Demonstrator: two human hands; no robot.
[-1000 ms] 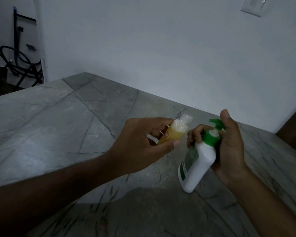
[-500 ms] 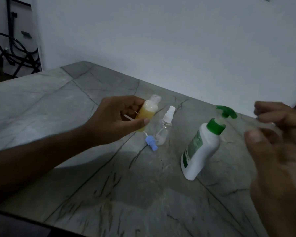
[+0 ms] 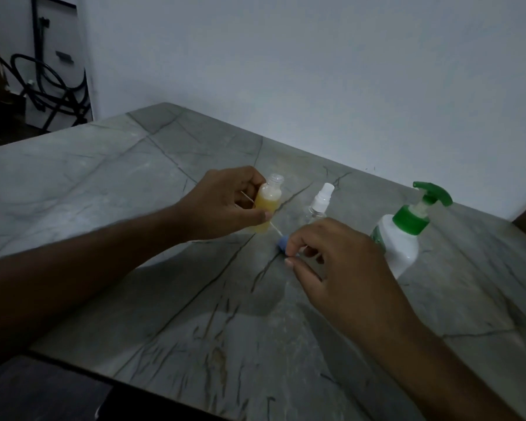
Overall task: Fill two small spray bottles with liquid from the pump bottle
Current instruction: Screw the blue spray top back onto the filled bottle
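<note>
My left hand holds a small open-necked spray bottle full of yellow liquid, upright on the grey marble table. My right hand pinches a blue spray cap lying on the table; its thin white dip tube runs back behind the yellow bottle. A second small clear spray bottle with a white spray head stands just behind my right hand, partly hidden by it. The white pump bottle with its green pump stands upright to the right, untouched.
A white wall runs along the table's far edge. Black hoses and a metal frame stand at the far left beyond the table. A dark surface lies below the table's near edge.
The pump bottle was set down and released by my right hand, which then came left onto the blue cap. My left hand lowered the yellow bottle onto the table.
</note>
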